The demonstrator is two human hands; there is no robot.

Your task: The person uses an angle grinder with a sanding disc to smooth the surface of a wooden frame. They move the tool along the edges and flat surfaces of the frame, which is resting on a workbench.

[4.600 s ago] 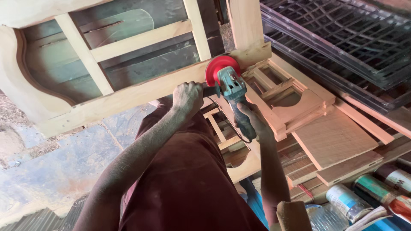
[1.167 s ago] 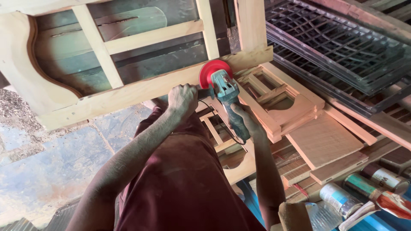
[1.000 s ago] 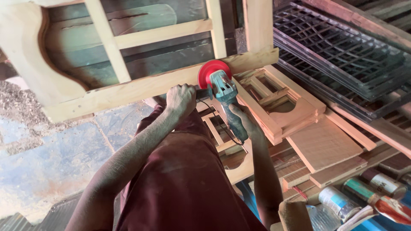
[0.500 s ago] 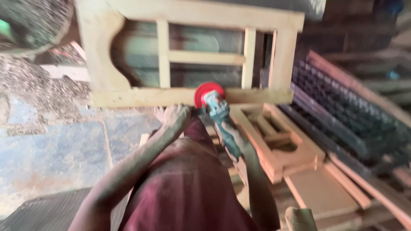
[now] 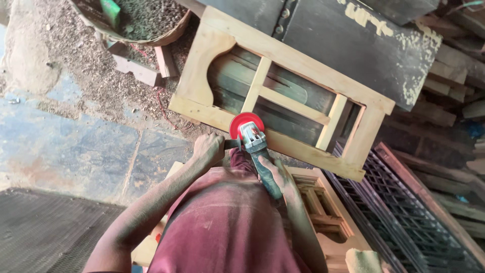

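A teal angle grinder [image 5: 257, 151] with a red disc [image 5: 243, 123] rests against the lower rail of a pale wooden window frame [image 5: 298, 63] that stands on edge. My left hand [image 5: 208, 148] is closed around the grinder's side handle, just left of the disc. My right hand [image 5: 275, 176] grips the grinder's body behind the head. The disc touches the frame's bottom rail near its middle. My maroon-clothed legs fill the lower centre.
A round basket [image 5: 136, 20] of wood shavings sits at the top left, with sawdust spread on the stone floor [image 5: 65, 146]. Dark metal grilles [image 5: 414, 222] lean at the right. More small wooden frames [image 5: 323, 207] lie behind my right arm. A dark board [image 5: 353, 35] stands behind the frame.
The view has swung and pulled back, so the whole window frame now shows at a tilt. Both hands keep their hold on the grinder, its disc still against the bottom rail.
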